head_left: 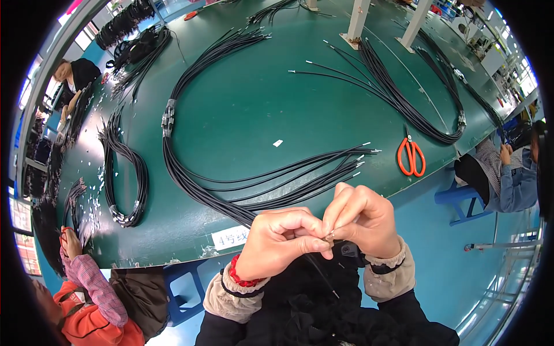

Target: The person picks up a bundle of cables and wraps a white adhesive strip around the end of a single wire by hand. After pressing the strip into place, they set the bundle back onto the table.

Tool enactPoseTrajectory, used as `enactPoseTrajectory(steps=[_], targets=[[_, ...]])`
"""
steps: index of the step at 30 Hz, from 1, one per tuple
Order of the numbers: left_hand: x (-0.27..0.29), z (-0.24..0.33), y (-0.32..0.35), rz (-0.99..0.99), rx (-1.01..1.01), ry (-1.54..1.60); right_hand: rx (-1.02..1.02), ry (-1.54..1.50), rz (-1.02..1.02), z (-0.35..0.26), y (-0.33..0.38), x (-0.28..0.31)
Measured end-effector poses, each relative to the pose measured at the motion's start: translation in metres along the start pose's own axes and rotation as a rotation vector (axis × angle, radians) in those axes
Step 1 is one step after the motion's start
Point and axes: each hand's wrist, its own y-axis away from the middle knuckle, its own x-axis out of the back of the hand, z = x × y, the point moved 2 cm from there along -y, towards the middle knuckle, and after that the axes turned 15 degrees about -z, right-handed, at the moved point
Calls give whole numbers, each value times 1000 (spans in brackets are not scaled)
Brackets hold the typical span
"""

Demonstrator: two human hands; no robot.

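My left hand [283,239] and my right hand [366,222] meet over the near edge of the table, fingertips pinched together. Between them shows a tiny brownish piece [329,237], too small to name. A thin black cable [323,274] with a pale tip slants down from below my left hand, over my dark clothing. Behind that hand runs a bundle of black cables [190,180], curving across the table with light-tipped ends to the right. Its banded part [168,118] lies at the far left of the curve. My fingers hide how the cable and the piece relate.
Orange-handled scissors [411,157] lie right of my hands. More cable bundles rest at left [142,187] and right [398,98]. Posts [358,23] rise from the green table [248,115]. Co-workers sit at left [92,300] and right [513,179], beside blue stools [459,199].
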Motion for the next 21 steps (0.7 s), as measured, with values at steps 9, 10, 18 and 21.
enactPoseTrajectory(steps=[9, 10, 18, 21], targets=[[-29, 19, -26, 6, 22, 4, -149, 52, 25, -49, 1, 28], [-36, 24, -30, -10, 17, -35, -130, 79, 33, -63, 0, 34], [-128, 51, -62, -43, 100, -376, -80, 132, -42, -161, 36, 69], [-170, 60, -75, 7, 99, -412, -51, 141, -16, -194, 56, 80]])
